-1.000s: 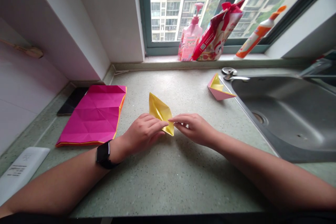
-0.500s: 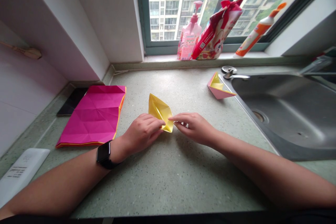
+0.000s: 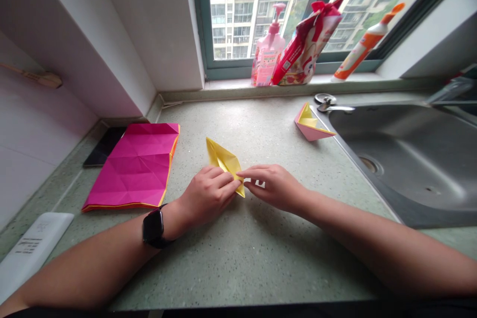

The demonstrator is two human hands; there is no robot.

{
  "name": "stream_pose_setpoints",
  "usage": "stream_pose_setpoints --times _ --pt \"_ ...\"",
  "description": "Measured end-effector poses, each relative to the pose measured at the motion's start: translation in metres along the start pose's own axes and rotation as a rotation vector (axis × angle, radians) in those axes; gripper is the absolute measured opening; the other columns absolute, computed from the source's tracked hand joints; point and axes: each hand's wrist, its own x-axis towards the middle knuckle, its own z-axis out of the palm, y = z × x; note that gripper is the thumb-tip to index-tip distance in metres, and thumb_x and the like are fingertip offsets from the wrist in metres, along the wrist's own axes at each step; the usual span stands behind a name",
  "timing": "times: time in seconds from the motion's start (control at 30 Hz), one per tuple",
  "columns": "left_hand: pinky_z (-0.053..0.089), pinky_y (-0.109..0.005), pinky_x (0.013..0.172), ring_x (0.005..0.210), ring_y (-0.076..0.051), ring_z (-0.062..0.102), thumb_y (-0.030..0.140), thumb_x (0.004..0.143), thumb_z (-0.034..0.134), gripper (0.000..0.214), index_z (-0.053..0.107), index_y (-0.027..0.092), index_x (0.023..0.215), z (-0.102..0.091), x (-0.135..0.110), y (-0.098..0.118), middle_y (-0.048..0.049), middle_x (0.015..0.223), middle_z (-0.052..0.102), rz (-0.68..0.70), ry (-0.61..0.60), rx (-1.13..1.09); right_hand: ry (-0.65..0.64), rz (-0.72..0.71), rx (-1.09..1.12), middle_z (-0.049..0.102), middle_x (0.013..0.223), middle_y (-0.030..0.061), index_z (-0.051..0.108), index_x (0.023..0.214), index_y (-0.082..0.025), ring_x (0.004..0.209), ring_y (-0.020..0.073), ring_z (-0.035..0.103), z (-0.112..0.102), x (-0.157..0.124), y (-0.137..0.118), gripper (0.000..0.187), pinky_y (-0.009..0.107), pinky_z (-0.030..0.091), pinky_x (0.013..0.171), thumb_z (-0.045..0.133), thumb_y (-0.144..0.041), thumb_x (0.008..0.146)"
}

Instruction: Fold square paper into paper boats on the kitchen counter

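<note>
A yellow folded paper boat [image 3: 228, 160] lies at the middle of the counter, its long opening running from upper left to lower right. My left hand [image 3: 211, 188] is closed on its near side, the fingers pressed over the paper near the lower right end. At that same end my right hand [image 3: 274, 184] pinches the paper's right edge between thumb and fingers. Part of the boat is hidden behind my left fingers. A finished-looking pink and yellow paper boat [image 3: 313, 131] rests by the sink's left corner.
Magenta creased paper sheets [image 3: 136, 166] lie stacked at left, partly over a dark flat object [image 3: 102, 148]. A white device [image 3: 35, 243] sits at the near left. The steel sink [image 3: 417, 169] is at right. A pump bottle [image 3: 267, 57] and red bag [image 3: 307, 49] stand on the sill.
The yellow boat has narrowed, its sides pressed closer together, and its far tip has shifted slightly left. My left hand has moved a little right and down along it.
</note>
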Motion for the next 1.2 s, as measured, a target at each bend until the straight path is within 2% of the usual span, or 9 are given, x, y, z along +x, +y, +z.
stream_pose_setpoints --times 0.07,0.13,0.33,0.53,0.67,0.87,1.0,1.2 --pt "0.05 -0.038 0.079 0.088 -0.023 0.066 0.024 0.114 0.05 0.026 0.075 0.021 0.106 0.0 0.0 0.0 -0.0053 0.094 0.075 0.011 0.018 0.008 0.016 -0.043 -0.054 0.082 0.103 0.0056 0.082 0.121 -0.026 0.082 0.0187 0.076 0.0 -0.001 -0.001 0.028 0.033 0.061 0.077 0.067 -0.017 0.1" --pt "0.05 -0.038 0.079 0.089 -0.023 0.066 0.023 0.114 0.05 0.027 0.074 0.021 0.102 -0.001 -0.001 0.0 -0.0054 0.096 0.075 0.02 0.036 -0.004 0.045 -0.101 -0.149 0.079 0.105 0.0068 0.081 0.121 -0.026 0.087 0.0214 0.074 -0.001 -0.002 -0.002 0.024 0.036 0.061 0.077 0.071 -0.02 0.099" --pt "0.047 -0.036 0.077 0.084 -0.021 0.064 0.023 0.114 0.05 0.028 0.074 0.021 0.101 -0.001 -0.002 -0.001 -0.0043 0.092 0.074 0.046 0.047 -0.058 0.135 -0.278 -0.29 0.071 0.122 0.0137 0.077 0.107 -0.022 0.103 0.0261 0.067 -0.003 0.0 -0.006 0.008 0.042 0.064 0.083 0.073 -0.026 0.101" --pt "0.046 -0.036 0.077 0.082 -0.021 0.063 0.024 0.114 0.049 0.031 0.072 0.02 0.093 0.0 0.0 -0.002 -0.004 0.088 0.073 0.067 0.062 -0.071 0.143 -0.399 -0.343 0.073 0.12 0.0131 0.074 0.1 -0.021 0.107 0.0262 0.066 -0.002 0.003 -0.006 0.011 0.045 0.061 0.092 0.065 -0.024 0.106" --pt "0.048 -0.036 0.081 0.086 -0.021 0.066 0.026 0.114 0.052 0.027 0.074 0.02 0.1 0.002 -0.001 -0.004 -0.0039 0.091 0.075 0.048 0.088 -0.116 0.13 -0.399 -0.362 0.076 0.113 0.0093 0.073 0.095 -0.022 0.101 0.0247 0.067 -0.001 0.002 -0.002 0.014 0.041 0.056 0.088 0.065 -0.025 0.107" --pt "0.049 -0.035 0.08 0.084 -0.02 0.066 0.025 0.115 0.05 0.03 0.073 0.02 0.095 0.003 -0.001 -0.004 -0.0044 0.089 0.075 0.013 0.08 -0.123 0.108 -0.402 -0.294 0.08 0.106 0.0025 0.077 0.098 -0.025 0.099 0.0215 0.067 0.001 0.003 0.001 0.014 0.038 0.049 0.088 0.066 -0.023 0.107" --pt "0.046 -0.035 0.076 0.077 -0.02 0.062 0.022 0.113 0.05 0.032 0.07 0.019 0.088 0.002 0.0 -0.004 -0.0047 0.084 0.072 0.006 0.069 -0.093 0.111 -0.375 -0.28 0.079 0.101 0.0017 0.077 0.093 -0.025 0.096 0.0212 0.066 0.003 0.002 0.001 0.017 0.038 0.047 0.086 0.066 -0.023 0.106" --pt "0.046 -0.035 0.078 0.077 -0.02 0.061 0.022 0.112 0.052 0.032 0.068 0.02 0.086 0.003 -0.001 -0.006 -0.0038 0.084 0.072 0.003 0.082 -0.111 0.141 -0.345 -0.242 0.081 0.109 0.0025 0.077 0.095 -0.025 0.099 0.0214 0.067 0.009 0.001 0.002 0.014 0.038 0.047 0.087 0.067 -0.024 0.106"
